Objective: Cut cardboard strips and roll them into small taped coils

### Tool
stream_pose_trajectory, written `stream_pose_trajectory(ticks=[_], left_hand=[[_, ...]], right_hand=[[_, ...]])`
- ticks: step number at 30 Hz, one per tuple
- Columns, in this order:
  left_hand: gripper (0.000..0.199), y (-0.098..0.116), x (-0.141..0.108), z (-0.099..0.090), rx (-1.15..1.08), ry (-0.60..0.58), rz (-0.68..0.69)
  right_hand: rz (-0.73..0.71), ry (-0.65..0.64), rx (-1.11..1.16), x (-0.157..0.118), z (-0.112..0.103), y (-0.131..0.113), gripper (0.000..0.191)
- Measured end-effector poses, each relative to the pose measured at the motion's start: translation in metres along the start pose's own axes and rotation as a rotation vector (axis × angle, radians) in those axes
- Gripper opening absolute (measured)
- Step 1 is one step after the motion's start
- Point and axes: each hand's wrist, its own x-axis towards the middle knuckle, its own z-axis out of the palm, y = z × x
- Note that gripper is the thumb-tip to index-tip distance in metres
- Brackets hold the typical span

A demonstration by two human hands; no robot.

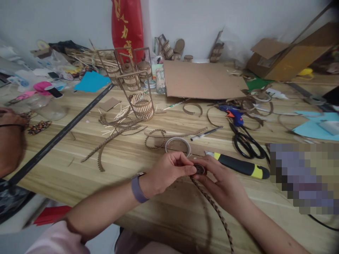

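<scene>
Between my two hands is a small tight coil of brown notched cardboard strip [199, 170], its loose tail curving down toward the table's front edge. My left hand [169, 173], with a watch band on its wrist, pinches the coil from the left between thumb and fingers. On the other side my right hand [225, 180] has its thumb and fingers closed round the coil. Just beyond lie a roll of tape [178, 147] and a curled notched strip [155, 138]. A yellow and black utility knife [239, 165] rests near my right hand.
Black-handled scissors [246, 144], a blue glue gun [233, 114] and a pen [206, 133] lie to the right. Small stick baskets [143, 106] stand back left, before a cardboard sheet [203, 80]. Another person's arm [12, 141] rests at the left edge.
</scene>
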Motion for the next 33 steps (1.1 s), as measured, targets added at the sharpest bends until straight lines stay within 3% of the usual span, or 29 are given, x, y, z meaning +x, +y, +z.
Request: stream_pose_trajectory(ticks=[6, 10, 14, 33], left_hand=[[0.032, 0.002, 0.003, -0.004, -0.080, 0.015, 0.028], [0.035, 0.000, 0.006, -0.008, -0.043, 0.013, 0.023], [0.031, -0.004, 0.006, -0.007, -0.042, 0.046, -0.006], [0.032, -0.003, 0.003, -0.001, -0.058, 0.123, -0.031]], right_hand=[[0.119, 0.092, 0.047, -0.002, -0.003, 0.002, 0.032], [0.151, 0.173, 0.017, -0.002, -0.009, -0.001, 0.013], [0.116, 0.211, -0.069, 0.000, -0.009, -0.006, 0.011], [0.171, 0.183, -0.080, -0.001, -0.005, -0.005, 0.015]])
